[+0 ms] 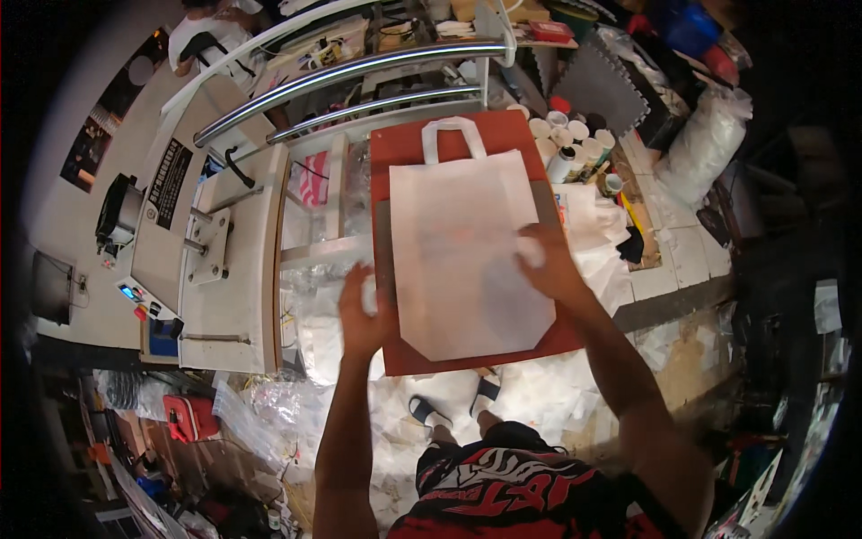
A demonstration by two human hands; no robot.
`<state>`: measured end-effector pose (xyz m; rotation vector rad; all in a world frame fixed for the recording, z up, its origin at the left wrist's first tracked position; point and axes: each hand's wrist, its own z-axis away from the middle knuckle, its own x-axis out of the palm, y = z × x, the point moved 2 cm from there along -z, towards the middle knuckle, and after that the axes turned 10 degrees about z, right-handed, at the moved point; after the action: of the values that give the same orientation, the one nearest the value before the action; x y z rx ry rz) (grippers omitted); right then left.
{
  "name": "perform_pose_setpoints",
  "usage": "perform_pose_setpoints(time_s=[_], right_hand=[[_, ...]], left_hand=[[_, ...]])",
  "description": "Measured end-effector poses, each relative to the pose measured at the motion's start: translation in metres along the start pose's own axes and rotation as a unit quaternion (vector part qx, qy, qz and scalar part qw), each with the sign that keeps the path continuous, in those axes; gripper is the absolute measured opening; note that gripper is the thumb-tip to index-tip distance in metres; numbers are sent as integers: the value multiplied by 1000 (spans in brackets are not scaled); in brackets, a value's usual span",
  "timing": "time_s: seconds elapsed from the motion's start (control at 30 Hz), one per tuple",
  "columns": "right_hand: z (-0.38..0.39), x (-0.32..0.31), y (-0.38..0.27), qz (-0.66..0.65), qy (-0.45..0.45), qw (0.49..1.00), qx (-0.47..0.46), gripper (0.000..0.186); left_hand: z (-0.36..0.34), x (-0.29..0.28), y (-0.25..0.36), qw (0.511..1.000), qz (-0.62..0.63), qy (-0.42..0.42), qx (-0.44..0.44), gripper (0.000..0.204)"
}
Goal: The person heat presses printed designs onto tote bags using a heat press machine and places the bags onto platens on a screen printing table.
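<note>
A white tote bag point(462, 260) lies flat in front of me, its handle point(452, 126) looped out at the far end and its two near corners cut or folded slantwise. Under it are a grey pad point(383, 238) and a larger reddish-brown board point(389, 148). My left hand point(361, 314) hovers at the board's left edge, thumb and fingers apart, holding nothing. Over the bag's right edge is my right hand point(546, 265), slightly blurred, its thumb and fingers spread with nothing visible between them.
To the left stands a white press-like machine point(224, 260) with buttons and rods. Metal rollers point(359, 83) cross beyond the board. Cups and cans point(575, 144) crowd the right side, near a bulky plastic-wrapped bundle point(711, 144). Another person point(211, 40) is at far left.
</note>
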<state>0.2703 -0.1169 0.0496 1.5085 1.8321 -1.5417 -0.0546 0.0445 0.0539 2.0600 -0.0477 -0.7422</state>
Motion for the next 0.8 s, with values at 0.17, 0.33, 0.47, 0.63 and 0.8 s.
perform_pose_setpoints(time_s=[0.17,0.33,0.47,0.63,0.8], right_hand=[[226,-31,220,-69,363,820,436,28],[335,108,188,109,-20,914,391,35],[315,237,106,218,-263,914,220,35],[310,292,110,327,-358,850,206,33],[305,301,113,356,-368,838,186,32]], left_hand=[[194,-92,-68,965,-146,109,-190,42],[412,-63,-105,915,-131,-46,-380,45],[523,-35,-88,863,-74,-198,-459,46],[544,-18,-65,804,-23,-240,-543,45],[575,-34,-68,798,-14,-187,-573,43]])
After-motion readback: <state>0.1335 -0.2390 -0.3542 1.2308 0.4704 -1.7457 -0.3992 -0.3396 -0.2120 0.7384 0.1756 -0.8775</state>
